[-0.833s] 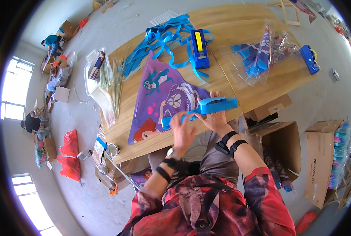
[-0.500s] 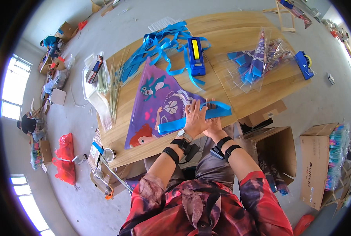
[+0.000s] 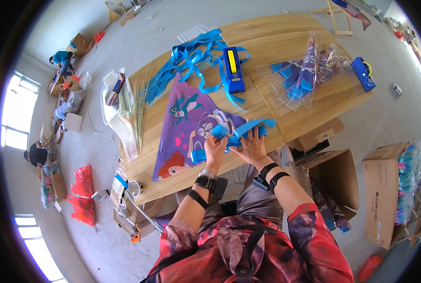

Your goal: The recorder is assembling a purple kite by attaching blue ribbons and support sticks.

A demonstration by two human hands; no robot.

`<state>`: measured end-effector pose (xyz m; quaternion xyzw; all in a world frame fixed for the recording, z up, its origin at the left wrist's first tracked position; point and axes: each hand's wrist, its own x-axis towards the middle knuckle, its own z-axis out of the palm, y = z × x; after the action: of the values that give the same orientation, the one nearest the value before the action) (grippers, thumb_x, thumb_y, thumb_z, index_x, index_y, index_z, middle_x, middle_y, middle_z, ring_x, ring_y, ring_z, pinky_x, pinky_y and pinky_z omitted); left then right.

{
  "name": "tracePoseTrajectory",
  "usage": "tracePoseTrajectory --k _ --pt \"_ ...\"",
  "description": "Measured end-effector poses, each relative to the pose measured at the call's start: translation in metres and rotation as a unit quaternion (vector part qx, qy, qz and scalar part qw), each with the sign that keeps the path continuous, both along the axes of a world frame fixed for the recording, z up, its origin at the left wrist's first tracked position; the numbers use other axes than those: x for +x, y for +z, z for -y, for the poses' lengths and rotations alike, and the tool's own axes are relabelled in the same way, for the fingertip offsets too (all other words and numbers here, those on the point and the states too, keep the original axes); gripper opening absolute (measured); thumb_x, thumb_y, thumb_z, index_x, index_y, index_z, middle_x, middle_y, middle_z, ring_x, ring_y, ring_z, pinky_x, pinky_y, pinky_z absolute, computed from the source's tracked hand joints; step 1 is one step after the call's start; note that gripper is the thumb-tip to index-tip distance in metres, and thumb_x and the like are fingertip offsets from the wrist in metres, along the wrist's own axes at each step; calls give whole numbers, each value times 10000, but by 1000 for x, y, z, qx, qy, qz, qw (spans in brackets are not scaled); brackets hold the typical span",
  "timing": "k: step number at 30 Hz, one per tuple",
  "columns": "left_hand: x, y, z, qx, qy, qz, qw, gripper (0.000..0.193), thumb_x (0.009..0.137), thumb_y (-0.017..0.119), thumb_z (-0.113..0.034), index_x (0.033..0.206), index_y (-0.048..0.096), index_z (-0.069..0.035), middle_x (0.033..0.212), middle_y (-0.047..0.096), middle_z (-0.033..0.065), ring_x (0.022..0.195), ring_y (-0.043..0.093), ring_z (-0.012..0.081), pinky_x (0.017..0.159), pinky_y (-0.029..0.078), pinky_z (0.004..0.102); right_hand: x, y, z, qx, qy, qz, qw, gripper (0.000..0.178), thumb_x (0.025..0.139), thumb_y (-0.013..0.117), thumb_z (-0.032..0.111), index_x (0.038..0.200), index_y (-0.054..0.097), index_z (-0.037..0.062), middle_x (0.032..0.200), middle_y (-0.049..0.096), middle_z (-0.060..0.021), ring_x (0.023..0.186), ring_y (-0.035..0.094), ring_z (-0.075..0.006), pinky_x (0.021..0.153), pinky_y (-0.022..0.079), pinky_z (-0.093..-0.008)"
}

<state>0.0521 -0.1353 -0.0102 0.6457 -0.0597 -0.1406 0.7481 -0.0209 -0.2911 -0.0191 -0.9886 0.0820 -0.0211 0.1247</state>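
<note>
A purple triangular kite sail (image 3: pixel 184 129), printed with a red-haired figure and a blue animal, lies at the near side of the table. Along its near right edge runs a blue ribbon (image 3: pixel 199 156). My left hand (image 3: pixel 214 150) is closed on a raised loop of this ribbon, fingers pinched together. Just right of it, my right hand (image 3: pixel 251 147) presses down with fingers spread over the ribbon's folded right part. Beyond the sail stands a blue tape dispenser (image 3: pixel 233 70) with a yellow roll, beside a heap of loose blue ribbons (image 3: pixel 173 70).
Thin sticks (image 3: pixel 139 111) and a white tray (image 3: pixel 107 101) lie at the left. Wrapped purple bundles (image 3: pixel 305 78) and a second tape dispenser (image 3: pixel 363 74) are at the right. An open carton (image 3: pixel 333 174) stands below the table's right side. Other people work far left.
My left hand has drawn away from my right hand, leftward, lifting a loop of the ribbon. The ribbon, flat before, is now bunched. My right hand stays nearly in place, more spread.
</note>
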Motion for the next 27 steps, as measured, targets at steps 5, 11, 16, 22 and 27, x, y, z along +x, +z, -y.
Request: tracePoseTrajectory --k 5,11,16,22,27 --pt "-10 16 -60 38 49 45 997 276 856 659 9 1124 609 -34 976 723 62 856 654 126 757 520 277 0 10 4 -1 0 -48 999 866 919 459 778 1646 212 376 1692 124 -258 1483 245 -533 1145 272 -693" --pt "-17 57 -67 464 23 307 831 378 761 718 -130 1125 630 -87 1000 648 73 1071 570 285 1021 379 472 -2 12 10 -15 -1 -54 998 866 917 471 777 1644 226 375 1696 111 -253 1513 185 -525 1153 271 -681" --pt "-19 65 9 434 -30 395 809 419 775 755 -230 1151 628 -96 1130 601 95 1147 510 341 1021 345 499 -1 19 9 1 4 -65 998 832 930 527 704 1636 267 347 1694 117 -253 1537 130 -516 1157 256 -686" --pt "3 39 69 492 -41 354 794 432 803 727 -208 1186 598 -54 1149 599 133 1135 550 351 960 430 470 3 -13 2 -39 -5 22 999 852 878 649 582 1612 329 292 1680 157 -259 1540 113 -523 1121 285 -713" --pt "25 33 47 426 78 272 859 214 849 704 -165 1049 656 -109 828 714 148 762 705 367 681 543 491 -1 1 3 -25 12 -26 999 967 831 617 757 1618 317 282 1672 169 -266 1552 76 -507 1143 248 -734"
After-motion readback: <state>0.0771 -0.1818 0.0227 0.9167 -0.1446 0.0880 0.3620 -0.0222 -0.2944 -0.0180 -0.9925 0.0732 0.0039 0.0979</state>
